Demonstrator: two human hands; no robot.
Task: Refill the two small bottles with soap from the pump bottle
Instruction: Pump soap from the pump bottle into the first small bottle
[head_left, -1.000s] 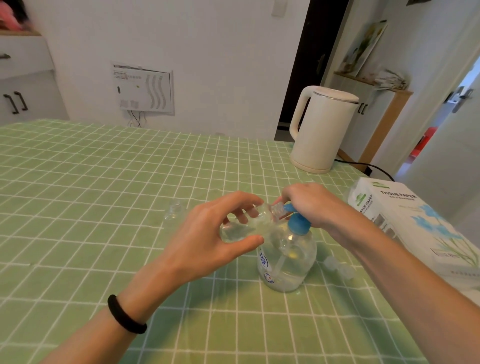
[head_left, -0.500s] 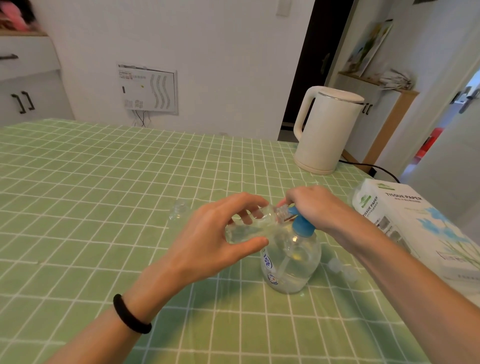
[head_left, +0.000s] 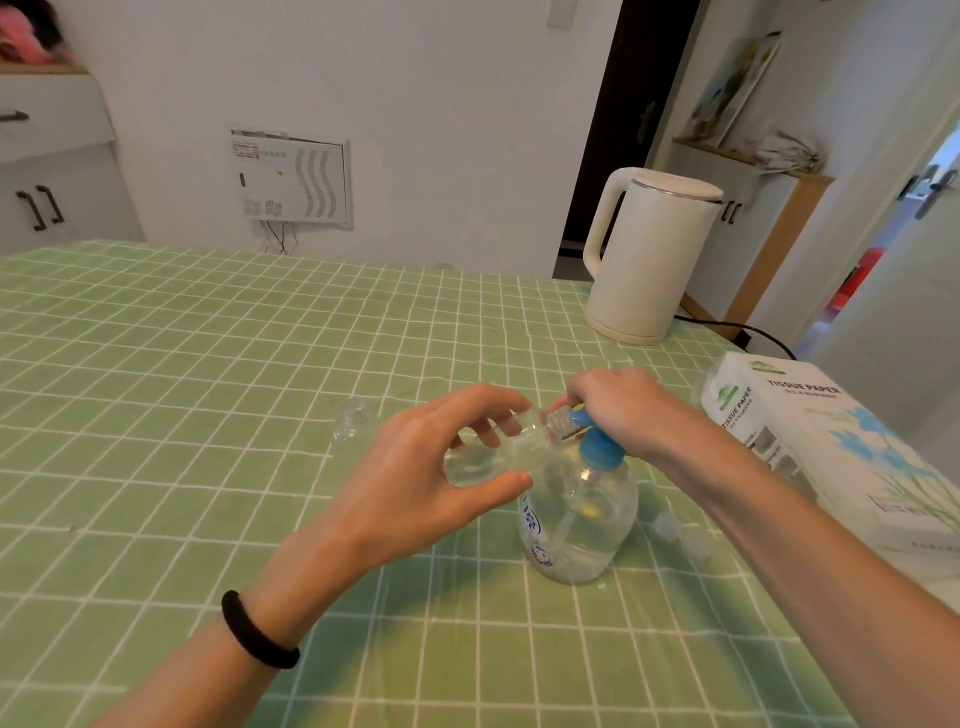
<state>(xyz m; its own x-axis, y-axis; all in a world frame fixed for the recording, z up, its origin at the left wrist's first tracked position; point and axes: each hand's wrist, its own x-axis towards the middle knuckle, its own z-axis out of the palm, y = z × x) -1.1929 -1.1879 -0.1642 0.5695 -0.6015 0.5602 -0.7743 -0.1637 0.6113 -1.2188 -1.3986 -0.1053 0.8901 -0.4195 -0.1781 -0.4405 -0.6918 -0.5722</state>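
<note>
Head view: left hand (head_left: 415, 478) grips small bottle (head_left: 493, 452) sideways; right hand (head_left: 618, 410) presses down on pump bottle (head_left: 582, 525).

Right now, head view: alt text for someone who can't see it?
The left hand holds a small clear bottle tilted, its open mouth at the blue nozzle of the pump bottle, whose head the right hand covers. A second small bottle, a white kettle and a tissue box sit on the green checked table.
</note>
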